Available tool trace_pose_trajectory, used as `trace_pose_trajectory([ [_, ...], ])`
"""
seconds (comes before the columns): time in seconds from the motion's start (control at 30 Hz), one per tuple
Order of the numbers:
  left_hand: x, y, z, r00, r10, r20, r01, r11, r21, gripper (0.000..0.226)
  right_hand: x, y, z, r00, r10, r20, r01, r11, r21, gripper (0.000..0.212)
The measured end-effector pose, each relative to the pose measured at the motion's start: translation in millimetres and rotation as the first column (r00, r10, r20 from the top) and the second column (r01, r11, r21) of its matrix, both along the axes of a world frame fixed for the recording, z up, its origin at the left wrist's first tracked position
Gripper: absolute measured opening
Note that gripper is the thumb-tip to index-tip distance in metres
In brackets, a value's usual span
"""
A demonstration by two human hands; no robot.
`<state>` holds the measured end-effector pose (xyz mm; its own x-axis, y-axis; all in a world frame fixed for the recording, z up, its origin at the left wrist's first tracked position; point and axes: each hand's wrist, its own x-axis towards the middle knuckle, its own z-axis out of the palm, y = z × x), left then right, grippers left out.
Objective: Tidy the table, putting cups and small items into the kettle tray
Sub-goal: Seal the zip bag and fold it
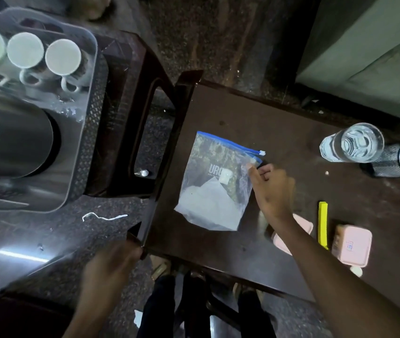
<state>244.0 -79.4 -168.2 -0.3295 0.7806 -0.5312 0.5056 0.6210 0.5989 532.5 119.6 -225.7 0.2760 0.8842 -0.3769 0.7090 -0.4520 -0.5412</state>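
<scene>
A clear zip bag (214,184) with a blue seal lies flat on the dark brown table (279,132). My right hand (270,191) pinches its right edge just under the seal. My left hand (111,264) grips the table's near left corner. At the far left a grey plastic tray (85,132) holds a steel kettle (11,135) and three white cups (24,51) turned upside down. A glass of water (357,143) stands at the table's right side.
A dark plastic stool (130,93) carries the tray. On the table's right lie a yellow strip (322,223), a pink box (352,245), a pink lid (301,225) partly under my forearm, and a black mesh holder (386,159). A green sofa (364,45) stands behind.
</scene>
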Motion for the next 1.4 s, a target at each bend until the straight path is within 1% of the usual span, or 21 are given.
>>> trace_pose_trajectory([
  [0.07,20,53,1,0.994,0.052,-0.092,-0.045,0.996,0.076,0.025,-1,-1,1,0.998,0.017,-0.056,-0.019,0.999,-0.029,0.033],
  [0.13,38,102,-17,0.991,0.112,-0.077,-0.100,0.984,0.145,0.035,1,-2,0,0.990,0.027,-0.135,-0.035,0.998,-0.052,0.022],
  [0.2,52,131,-36,0.987,0.161,-0.010,-0.159,0.982,0.099,0.045,6,-3,-1,0.979,0.022,-0.204,-0.036,0.997,-0.066,0.017],
  [0.23,55,137,-42,0.986,0.165,-0.006,-0.164,0.984,0.070,0.045,8,-3,-2,0.970,0.012,-0.244,-0.030,0.997,-0.071,0.018],
  [0.3,64,140,-53,0.983,0.182,0.010,-0.182,0.981,0.070,0.038,13,-4,-2,0.926,-0.038,-0.376,-0.001,0.995,-0.102,0.022],
  [0.37,69,139,-58,0.975,0.222,0.023,-0.224,0.972,0.069,0.029,15,-6,0,0.852,-0.085,-0.517,-0.005,0.985,-0.170,0.035],
  [0.43,71,141,-60,0.969,0.242,0.048,-0.244,0.969,0.044,0.024,17,-10,2,0.813,-0.072,-0.578,-0.051,0.980,-0.195,0.042],
  [0.5,73,141,-58,0.968,0.225,0.110,-0.230,0.973,0.033,0.027,18,-13,3,0.779,-0.091,-0.620,-0.044,0.979,-0.199,0.039],
  [0.57,75,139,-55,0.973,0.192,0.129,-0.198,0.980,0.029,0.032,18,-14,7,0.755,-0.112,-0.646,-0.021,0.981,-0.195,0.026],
  [0.63,73,137,-52,0.961,0.204,0.187,-0.207,0.978,-0.003,0.028,19,-13,9,0.751,-0.091,-0.654,-0.034,0.984,-0.176,0.016],
  [0.73,63,136,-46,0.872,0.226,0.435,-0.222,0.973,-0.059,0.009,24,-11,12,0.739,-0.059,-0.671,-0.072,0.983,-0.166,0.007],
  [0.8,58,137,-40,0.821,0.165,0.547,-0.155,0.986,-0.064,0.027,29,-9,13,0.746,-0.021,-0.666,-0.099,0.985,-0.142,0.003],
  [0.83,57,138,-37,0.801,0.137,0.583,-0.118,0.990,-0.070,0.032,31,-9,14,0.746,-0.006,-0.666,-0.110,0.985,-0.133,0.004],
  [0.87,56,138,-35,0.784,0.124,0.608,-0.095,0.992,-0.080,0.032,33,-9,15,0.740,-0.004,-0.673,-0.118,0.984,-0.137,0.006],
  [0.93,57,139,-30,0.776,0.112,0.620,-0.072,0.993,-0.089,0.019,35,-9,20,0.719,-0.017,-0.694,-0.135,0.977,-0.164,0.009],
  [1.03,58,139,-26,0.799,0.113,0.590,-0.120,0.992,-0.027,0.015,37,-9,29,0.687,-0.018,-0.726,-0.191,0.960,-0.204,0.014],
  [1.07,57,138,-24,0.793,0.118,0.598,-0.141,0.990,-0.008,0.014,38,-10,32,0.678,-0.013,-0.735,-0.202,0.958,-0.203,0.015],
  [1.13,55,136,-20,0.760,0.119,0.639,-0.179,0.983,0.029,0.013,38,-10,37,0.662,0.001,-0.749,-0.210,0.960,-0.184,0.014],
  [1.2,55,135,-15,0.725,0.114,0.679,-0.216,0.974,0.068,0.019,38,-13,44,0.642,0.004,-0.766,-0.204,0.965,-0.165,0.013],
  [1.3,54,134,-7,0.676,0.106,0.729,-0.269,0.957,0.111,0.026,34,-16,56,0.608,-0.005,-0.794,-0.174,0.975,-0.139,0.022],
  [1.4,52,135,6,0.632,0.091,0.770,-0.251,0.964,0.092,0.022,31,-17,72,0.563,0.012,-0.827,-0.157,0.983,-0.093,0.032],
])
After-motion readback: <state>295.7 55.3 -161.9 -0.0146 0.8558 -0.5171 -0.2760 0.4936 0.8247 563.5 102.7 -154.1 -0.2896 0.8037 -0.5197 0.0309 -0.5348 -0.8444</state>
